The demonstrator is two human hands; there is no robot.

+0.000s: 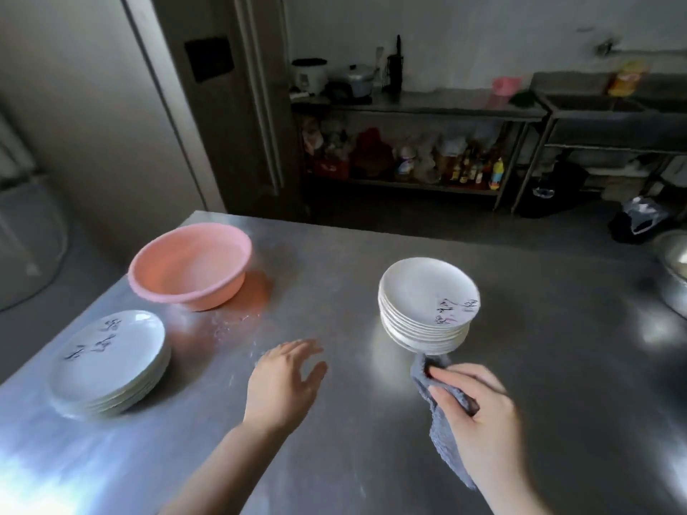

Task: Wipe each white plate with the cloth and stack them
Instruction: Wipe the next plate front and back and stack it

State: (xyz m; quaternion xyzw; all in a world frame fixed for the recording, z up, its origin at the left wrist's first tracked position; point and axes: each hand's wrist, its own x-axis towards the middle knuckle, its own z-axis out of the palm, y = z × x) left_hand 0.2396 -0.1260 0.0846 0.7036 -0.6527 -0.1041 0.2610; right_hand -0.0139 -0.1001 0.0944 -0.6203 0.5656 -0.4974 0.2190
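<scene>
Tall white plate stack (427,310) right; low stack (111,360) left; grey cloth (444,418) near tall stack.

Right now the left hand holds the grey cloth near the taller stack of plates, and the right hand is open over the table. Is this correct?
The hands are swapped. In the head view, the right hand grips the grey cloth near the taller stack of plates, and the left hand is open over the table.
</scene>
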